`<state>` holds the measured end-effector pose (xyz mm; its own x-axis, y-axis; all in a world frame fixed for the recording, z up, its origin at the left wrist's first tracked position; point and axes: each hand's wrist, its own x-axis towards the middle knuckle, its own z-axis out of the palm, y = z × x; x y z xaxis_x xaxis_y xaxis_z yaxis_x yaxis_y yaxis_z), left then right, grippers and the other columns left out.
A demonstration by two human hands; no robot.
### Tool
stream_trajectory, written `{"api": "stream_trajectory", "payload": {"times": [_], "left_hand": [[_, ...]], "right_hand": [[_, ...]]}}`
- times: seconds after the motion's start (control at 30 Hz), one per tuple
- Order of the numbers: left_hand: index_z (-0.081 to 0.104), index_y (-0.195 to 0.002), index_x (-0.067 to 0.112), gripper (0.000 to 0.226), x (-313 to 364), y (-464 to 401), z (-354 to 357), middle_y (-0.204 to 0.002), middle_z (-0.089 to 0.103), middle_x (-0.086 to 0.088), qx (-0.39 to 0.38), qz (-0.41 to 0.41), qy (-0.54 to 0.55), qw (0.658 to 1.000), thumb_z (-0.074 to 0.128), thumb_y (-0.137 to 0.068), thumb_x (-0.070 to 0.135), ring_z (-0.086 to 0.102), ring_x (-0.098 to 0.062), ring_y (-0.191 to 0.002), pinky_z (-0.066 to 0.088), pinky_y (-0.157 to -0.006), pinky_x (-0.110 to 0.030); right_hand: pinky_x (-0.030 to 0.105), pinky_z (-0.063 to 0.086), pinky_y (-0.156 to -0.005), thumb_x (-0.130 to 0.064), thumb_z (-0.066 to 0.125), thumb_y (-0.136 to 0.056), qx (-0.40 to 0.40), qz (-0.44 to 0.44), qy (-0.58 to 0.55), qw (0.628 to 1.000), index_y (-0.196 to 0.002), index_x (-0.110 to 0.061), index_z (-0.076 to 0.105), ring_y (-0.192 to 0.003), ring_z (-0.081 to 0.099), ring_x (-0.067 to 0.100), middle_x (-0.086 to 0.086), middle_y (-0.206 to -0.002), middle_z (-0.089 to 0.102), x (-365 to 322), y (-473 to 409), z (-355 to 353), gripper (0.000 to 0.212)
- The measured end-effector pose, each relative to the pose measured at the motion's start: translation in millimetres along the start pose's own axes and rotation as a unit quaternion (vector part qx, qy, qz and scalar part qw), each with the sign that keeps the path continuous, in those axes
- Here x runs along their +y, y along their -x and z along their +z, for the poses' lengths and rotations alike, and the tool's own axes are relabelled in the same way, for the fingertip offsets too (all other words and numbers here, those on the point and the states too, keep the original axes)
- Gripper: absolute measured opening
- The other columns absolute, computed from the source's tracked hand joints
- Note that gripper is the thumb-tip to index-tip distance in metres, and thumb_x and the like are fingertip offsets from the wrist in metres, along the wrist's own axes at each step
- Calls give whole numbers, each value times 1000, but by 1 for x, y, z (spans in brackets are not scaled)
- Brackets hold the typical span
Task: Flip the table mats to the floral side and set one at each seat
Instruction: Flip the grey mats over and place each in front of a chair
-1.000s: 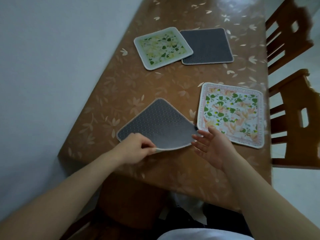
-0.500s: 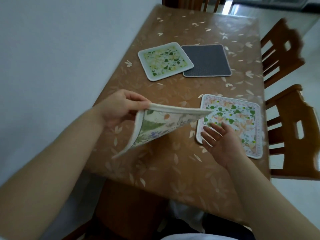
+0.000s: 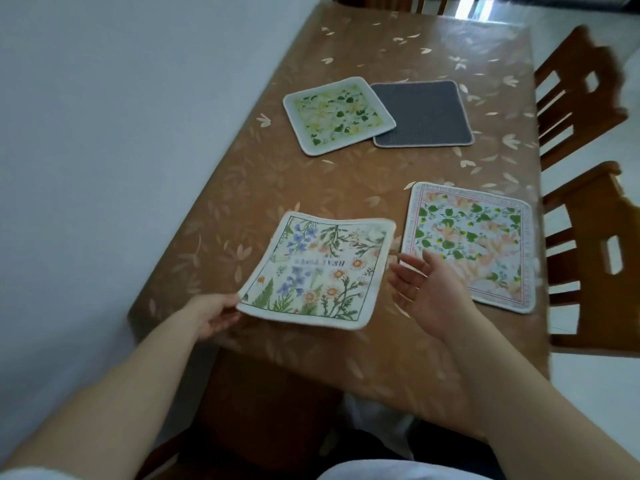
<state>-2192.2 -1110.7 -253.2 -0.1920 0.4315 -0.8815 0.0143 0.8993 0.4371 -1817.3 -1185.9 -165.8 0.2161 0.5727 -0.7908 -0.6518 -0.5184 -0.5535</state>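
Several square mats lie on the brown table [image 3: 346, 181]. Nearest me is a mat with blue and orange flowers [image 3: 318, 270], floral side up, and my left hand [image 3: 211, 315] pinches its near left corner. My right hand [image 3: 429, 289] hovers palm up, fingers apart, just right of this mat and over the near left corner of a pink and green floral mat [image 3: 471, 244]. Farther back lies a green and yellow floral mat [image 3: 337, 114], overlapping the left edge of a mat with its dark grey side up [image 3: 424, 114].
A white wall runs along the table's left side. Two wooden chairs [image 3: 595, 251] stand at the right side, and another chair back shows at the far end. The table's near edge is just in front of my lap.
My left hand has turned the near mat over from its grey side to its floral side and brought it down to the table. My right hand stayed open beside it.
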Motion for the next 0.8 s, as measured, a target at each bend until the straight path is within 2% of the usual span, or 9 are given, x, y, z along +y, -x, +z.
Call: {"api": "stream_trajectory", "payload": {"times": [0.17,0.3,0.33,0.47,0.6,0.7,0.8], "left_hand": [[64,-103,-4,7,-13,-2,11,-94,69,-20,-32,-10,22,999,63,-96,-1,67,-23,-76,60,-51,-26],[64,-104,-6,9,-12,-1,16,-93,70,-20,-41,-2,32,999,63,-96,-1,73,-18,-55,60,-54,-26],[64,-105,-7,11,-13,-1,16,-94,71,-21,-38,0,29,999,63,-96,-1,73,-18,-55,60,-56,-26],[66,-113,-7,21,-18,-2,12,-107,73,-23,0,12,-1,1000,67,-93,0,71,-24,-75,62,-58,-29],[68,-111,-1,19,-19,-3,13,-98,76,-16,45,30,-37,998,69,-94,8,73,-24,-74,63,-53,-29],[68,-110,2,26,-15,-8,15,-103,74,-12,61,61,-20,996,61,-98,24,71,-25,-86,60,-76,-37],[68,-112,6,36,-7,-11,18,-114,70,-11,16,62,15,998,50,-103,36,65,-26,-107,48,-103,-43]], "right_hand": [[38,49,-76,-46,45,-106,-10,14,27,999,-107,-15,69,-87,69,25,6,-100,74,9,-2,4,39],[38,49,-77,-43,45,-106,-19,31,25,999,-110,-13,67,-88,68,25,7,-101,73,12,-3,6,38],[38,49,-77,-43,45,-106,-19,36,25,999,-111,-13,67,-88,68,25,7,-102,73,13,-3,6,37],[40,49,-80,-42,46,-106,-14,57,33,998,-114,-11,67,-92,68,27,9,-109,73,22,-7,2,38],[41,51,-79,-44,46,-107,2,79,41,996,-117,-10,68,-94,69,29,11,-113,74,34,-14,-8,42],[42,52,-78,-44,46,-107,13,86,43,995,-116,-8,67,-94,69,31,14,-116,74,41,-20,-18,42],[42,53,-78,-45,46,-107,19,96,40,994,-118,-8,66,-95,69,31,14,-117,74,47,-24,-27,43]]}}
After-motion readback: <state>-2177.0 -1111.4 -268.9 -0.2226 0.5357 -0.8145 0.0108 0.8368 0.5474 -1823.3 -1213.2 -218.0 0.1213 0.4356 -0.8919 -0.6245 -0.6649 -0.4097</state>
